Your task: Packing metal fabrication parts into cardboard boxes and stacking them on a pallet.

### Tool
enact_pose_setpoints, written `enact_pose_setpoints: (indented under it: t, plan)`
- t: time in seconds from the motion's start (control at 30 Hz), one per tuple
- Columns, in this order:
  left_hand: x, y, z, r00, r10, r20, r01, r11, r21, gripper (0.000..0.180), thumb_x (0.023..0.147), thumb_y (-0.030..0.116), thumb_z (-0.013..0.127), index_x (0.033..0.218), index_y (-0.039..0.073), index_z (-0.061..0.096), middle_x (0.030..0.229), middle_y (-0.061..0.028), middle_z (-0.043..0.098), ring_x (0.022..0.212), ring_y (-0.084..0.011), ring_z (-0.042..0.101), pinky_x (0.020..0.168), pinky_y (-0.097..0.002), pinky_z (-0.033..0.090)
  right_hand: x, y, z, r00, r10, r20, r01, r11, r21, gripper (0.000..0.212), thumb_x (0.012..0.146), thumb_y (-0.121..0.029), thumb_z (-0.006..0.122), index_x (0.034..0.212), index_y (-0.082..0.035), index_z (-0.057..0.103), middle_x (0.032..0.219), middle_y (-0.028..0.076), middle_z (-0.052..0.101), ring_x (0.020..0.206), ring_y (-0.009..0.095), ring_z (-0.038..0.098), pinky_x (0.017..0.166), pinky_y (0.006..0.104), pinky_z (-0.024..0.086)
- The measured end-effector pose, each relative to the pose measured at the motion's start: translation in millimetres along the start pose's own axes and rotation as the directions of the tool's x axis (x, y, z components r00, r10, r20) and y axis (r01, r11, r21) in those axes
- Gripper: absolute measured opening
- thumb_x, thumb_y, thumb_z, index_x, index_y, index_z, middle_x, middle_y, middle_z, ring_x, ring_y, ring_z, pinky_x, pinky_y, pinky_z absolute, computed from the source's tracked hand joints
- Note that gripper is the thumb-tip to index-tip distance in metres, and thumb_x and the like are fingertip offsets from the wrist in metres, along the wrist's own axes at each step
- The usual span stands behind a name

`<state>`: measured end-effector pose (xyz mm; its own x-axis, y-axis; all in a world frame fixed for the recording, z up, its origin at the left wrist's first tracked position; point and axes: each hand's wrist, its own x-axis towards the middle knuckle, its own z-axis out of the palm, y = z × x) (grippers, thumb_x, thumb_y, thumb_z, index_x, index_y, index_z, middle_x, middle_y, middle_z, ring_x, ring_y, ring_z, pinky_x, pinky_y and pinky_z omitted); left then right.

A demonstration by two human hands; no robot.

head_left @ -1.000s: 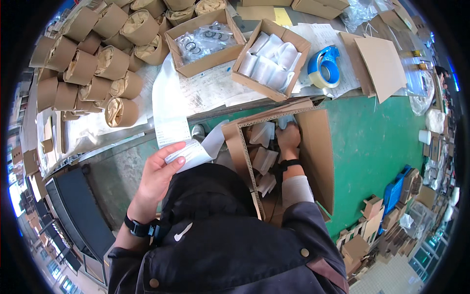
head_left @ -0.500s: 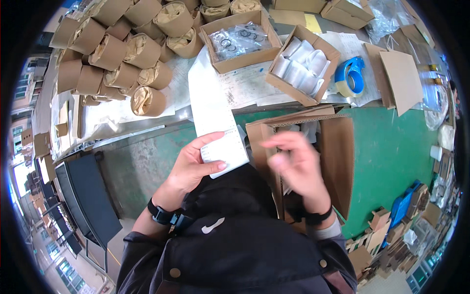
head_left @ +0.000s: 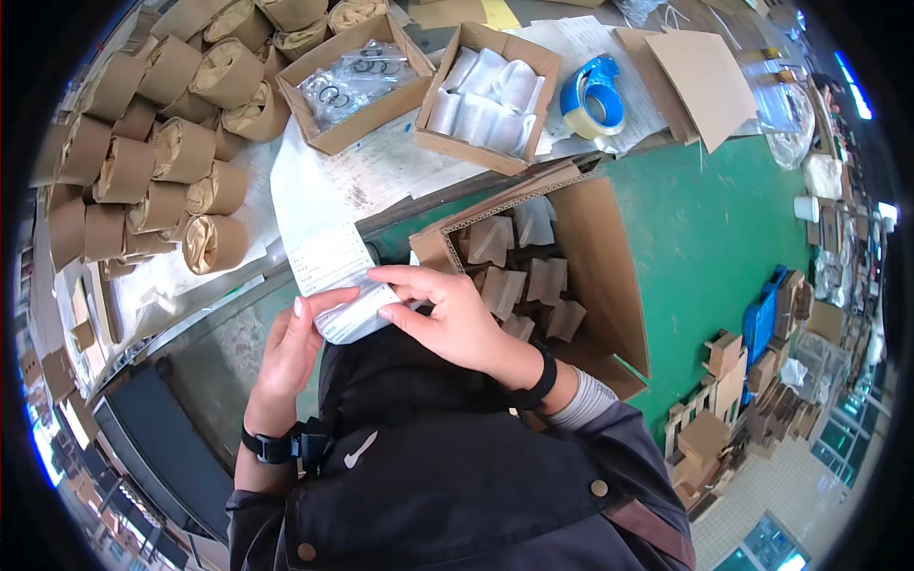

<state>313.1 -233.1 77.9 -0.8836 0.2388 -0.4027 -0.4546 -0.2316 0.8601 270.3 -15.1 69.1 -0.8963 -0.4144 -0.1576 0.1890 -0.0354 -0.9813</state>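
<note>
A long white strip of printed labels runs down from the table, and its near end is folded over between my hands. My left hand grips the left side of that folded end, thumb and fingers closed on it. From the right, my right hand pinches the strip's right edge with thumb and forefinger. Just beyond my right wrist stands a tall open cardboard box with several whitish wrapped packets inside.
On the table are a shallow box of bagged black rings, a box of white wrapped rolls, a blue tape dispenser and cardboard sheets. Stacked brown cardboard cylinders fill the left. A blue crate lies at right.
My right hand has come left from above the tall box onto the strip. The view has turned, so the table things sit further left and the box's packets show.
</note>
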Motion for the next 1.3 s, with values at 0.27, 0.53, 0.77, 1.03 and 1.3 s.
enact_pose_setpoints:
  t: [0.27,0.53,0.77,1.03,1.3]
  plan:
    - [6.6,-2.1,9.2,0.998,-0.056,0.021,0.057,0.997,-0.045,0.075,0.102,0.053,0.018,0.128,-0.009,0.051,0.129,-0.0199,0.055,0.125,-0.0267,0.049,0.108,-0.0391,0.035,-8.9,6.2,-16.1,0.907,-0.415,0.068,0.409,0.830,-0.379,0.018,0.082,-0.001,0.066,0.098,-0.007,0.072,0.088,0.008,0.071,0.073,0.023,0.064,0.069,0.0316,0.046]
    - [11.8,-8.7,5.1,0.985,-0.077,-0.153,0.063,0.993,-0.095,0.069,0.103,0.047,0.023,0.128,-0.011,0.050,0.129,-0.0198,0.054,0.123,-0.0260,0.050,0.107,-0.0371,0.036,-86.9,151.3,-212.2,0.828,0.319,-0.461,-0.538,0.681,-0.497,0.011,0.075,-0.003,0.070,0.085,-0.001,0.067,0.079,0.014,0.068,0.074,0.021,0.066,0.069,0.0326,0.052]
    - [8.6,-26.7,-3.1,0.982,-0.040,-0.187,0.042,0.999,0.010,0.042,0.090,0.000,0.062,0.130,-0.003,0.052,0.123,-0.0125,0.059,0.111,-0.0164,0.058,0.096,-0.0296,0.046,-76.9,160.7,-180.1,0.836,-0.063,-0.546,-0.511,0.276,-0.814,0.043,0.075,-0.009,0.073,0.114,-0.006,0.056,0.079,0.014,0.063,0.070,0.025,0.063,0.068,0.0334,0.050]
    - [16.0,-17.5,15.3,0.985,0.014,-0.174,-0.045,0.983,-0.176,0.059,0.078,-0.013,0.069,0.133,0.000,0.051,0.119,-0.0101,0.061,0.107,-0.0156,0.059,0.093,-0.0296,0.049,-3.4,-6.6,-25.4,0.989,-0.146,0.036,0.150,0.947,-0.285,0.047,0.088,-0.010,0.066,0.129,-0.002,0.046,0.097,0.006,0.066,0.092,0.013,0.061,0.085,0.0247,0.044]
    - [9.0,-15.1,3.7,0.995,-0.016,-0.095,0.008,0.996,-0.092,0.040,0.088,0.002,0.065,0.127,-0.003,0.055,0.119,-0.0123,0.062,0.107,-0.0169,0.060,0.095,-0.0322,0.049,5.6,8.3,-7.9,0.980,-0.164,0.113,0.184,0.963,-0.198,0.020,0.085,-0.004,0.066,0.105,-0.004,0.067,0.091,0.011,0.070,0.078,0.022,0.069,0.069,0.0296,0.050]
